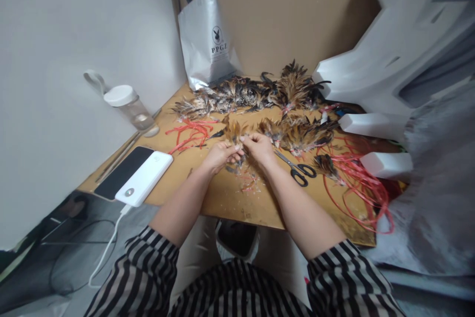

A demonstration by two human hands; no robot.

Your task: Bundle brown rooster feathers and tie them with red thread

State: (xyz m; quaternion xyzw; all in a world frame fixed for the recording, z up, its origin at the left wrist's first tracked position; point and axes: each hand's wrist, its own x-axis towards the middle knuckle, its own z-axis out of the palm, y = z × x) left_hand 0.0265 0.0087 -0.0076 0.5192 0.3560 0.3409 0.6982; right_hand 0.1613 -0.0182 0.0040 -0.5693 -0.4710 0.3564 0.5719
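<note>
Both hands meet over the middle of the table, closed at the base of a small bunch of brown feathers [234, 130]. My left hand [221, 155] has its fingers curled around the quill end. My right hand [259, 147] pinches beside it, thumb and forefinger together near the same bunch. Just right of my right hand lies a pair of scissors [301, 172] with black handles. Behind the hands are more brown feather bunches [297, 131]. Bits of feather and red scraps [250, 182] lie on the table below my hands.
Red plastic strips [191, 134] lie at left, with a larger tangle of red strips [361, 178] at right. A power bank [144, 178] rests on a phone [118, 171]. A bottle [129, 104], a silver bag [204, 40] and a row of dark feathers [237, 93] stand farther back.
</note>
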